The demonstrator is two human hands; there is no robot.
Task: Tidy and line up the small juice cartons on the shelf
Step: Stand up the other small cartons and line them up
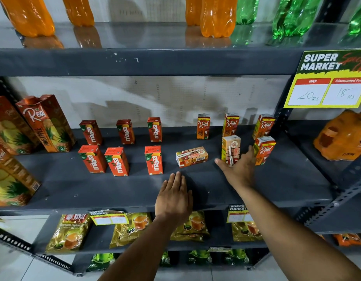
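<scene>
One carton (191, 156) lies toppled on the shelf (277, 179) between upright front-row cartons (153, 160).

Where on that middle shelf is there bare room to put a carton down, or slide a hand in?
Bare shelf runs along the front edge, right of the right hand. There is another gap between the back Maaza carton and the back Real carton. It is crowded around the toppled carton and the backward-facing carton.

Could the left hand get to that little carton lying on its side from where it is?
Probably yes. The left hand rests flat on the shelf, just in front of the toppled carton, with only bare shelf between them.
</scene>
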